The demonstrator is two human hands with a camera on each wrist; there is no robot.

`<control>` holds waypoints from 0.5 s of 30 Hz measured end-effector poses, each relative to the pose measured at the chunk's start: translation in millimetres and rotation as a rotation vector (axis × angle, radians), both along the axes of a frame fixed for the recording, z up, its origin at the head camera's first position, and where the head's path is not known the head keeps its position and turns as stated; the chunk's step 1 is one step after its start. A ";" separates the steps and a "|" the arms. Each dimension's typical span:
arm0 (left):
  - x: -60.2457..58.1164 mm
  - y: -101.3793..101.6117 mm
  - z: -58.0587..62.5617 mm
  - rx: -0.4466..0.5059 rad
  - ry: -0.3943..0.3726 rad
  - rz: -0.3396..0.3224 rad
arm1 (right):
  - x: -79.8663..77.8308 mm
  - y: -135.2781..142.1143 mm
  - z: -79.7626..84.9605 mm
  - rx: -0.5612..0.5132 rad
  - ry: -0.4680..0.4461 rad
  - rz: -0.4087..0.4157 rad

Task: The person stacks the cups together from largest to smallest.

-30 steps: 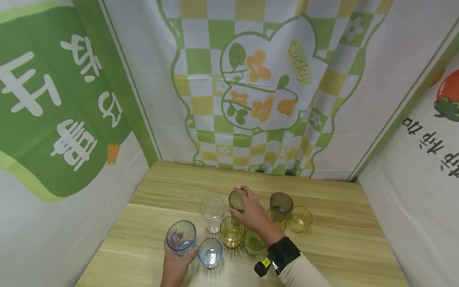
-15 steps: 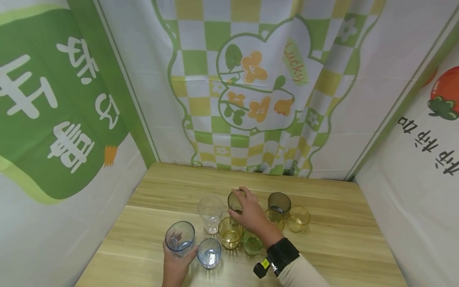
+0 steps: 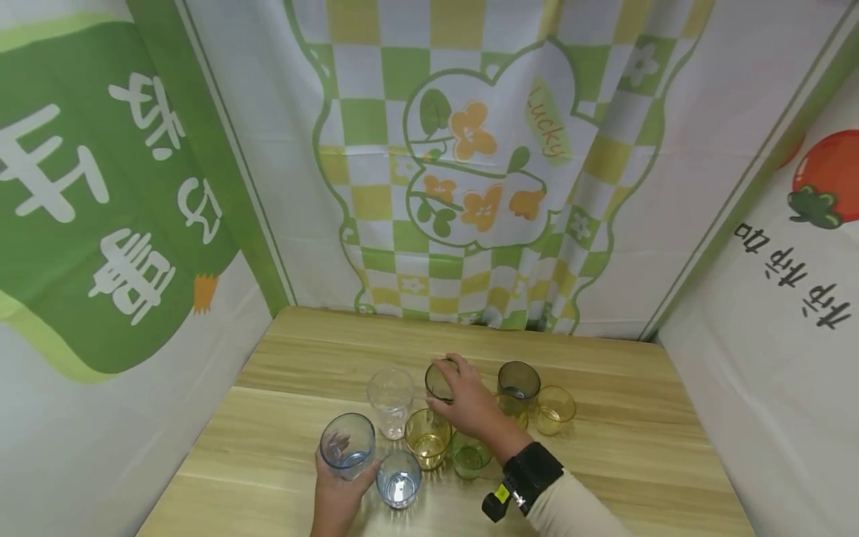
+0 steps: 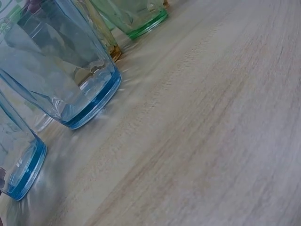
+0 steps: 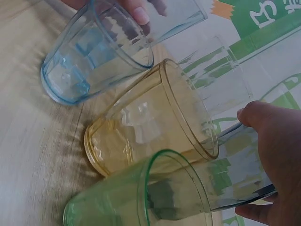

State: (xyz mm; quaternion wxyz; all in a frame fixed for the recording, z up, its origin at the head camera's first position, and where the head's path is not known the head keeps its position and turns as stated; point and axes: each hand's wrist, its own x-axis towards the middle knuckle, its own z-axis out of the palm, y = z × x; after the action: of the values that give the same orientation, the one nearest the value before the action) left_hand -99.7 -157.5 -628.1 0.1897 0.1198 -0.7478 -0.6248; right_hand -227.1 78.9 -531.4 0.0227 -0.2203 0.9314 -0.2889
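Note:
In the head view my left hand (image 3: 338,492) grips a tall blue-tinted glass (image 3: 347,447) by its side, its thumb at a shorter blue glass (image 3: 399,481). My right hand (image 3: 464,399) reaches over the group and holds a dark grey glass (image 3: 438,382) near its rim. In the right wrist view, that hand's thumb and fingers (image 5: 277,155) lie on either side of the grey glass (image 5: 221,183). An amber glass (image 3: 428,440) and a green glass (image 3: 471,455) stand just in front of it. All the glasses appear upright.
A clear glass (image 3: 391,399) stands left of the grey one. Right of my right hand are a second dark glass (image 3: 519,382), a yellow glass (image 3: 555,410) and another yellow one (image 3: 512,410), partly hidden by my wrist. The wooden table (image 3: 637,447) meets fabric-covered walls.
My left hand has shifted slightly right with the tall blue glass, and the short blue glass has moved closer to the amber one. My right hand stays on the grey glass. The head view shifts slightly.

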 end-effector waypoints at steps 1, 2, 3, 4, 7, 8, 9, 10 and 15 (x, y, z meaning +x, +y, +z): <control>0.1 0.0 0.2 0.000 -0.002 -0.003 | -0.4 0.5 0.8 -0.001 -0.004 0.006; 0.2 0.1 0.6 -0.002 -0.004 -0.005 | -0.8 1.1 2.0 -0.004 -0.011 0.011; 0.3 0.1 0.9 -0.003 -0.006 -0.007 | -1.1 1.9 3.6 -0.007 -0.019 0.016; 0.2 -0.1 1.1 0.000 -0.011 -0.012 | -1.6 2.7 5.2 -0.003 -0.028 0.022; 0.5 -0.4 2.3 0.005 -0.018 -0.024 | -3.5 5.3 11.8 0.034 -0.067 0.046; 0.7 -0.7 2.6 0.010 -0.022 -0.030 | -4.7 6.1 14.1 0.066 -0.074 0.057; 0.9 -1.0 3.2 0.015 -0.023 -0.036 | -5.9 6.8 16.9 0.099 -0.077 0.071; 1.1 -1.4 3.7 0.020 -0.024 -0.041 | -7.2 7.3 19.8 0.140 -0.079 0.085; 1.8 -5.1 4.8 0.000 -0.040 -0.066 | -10.3 8.1 40.8 0.297 -0.050 0.162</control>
State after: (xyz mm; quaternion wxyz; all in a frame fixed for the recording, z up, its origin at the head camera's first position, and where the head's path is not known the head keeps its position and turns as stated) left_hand -97.9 -162.6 -623.4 0.1541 0.1077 -0.7551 -0.6280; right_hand -237.3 87.1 -490.6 0.1016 -0.2817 0.9421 -0.1507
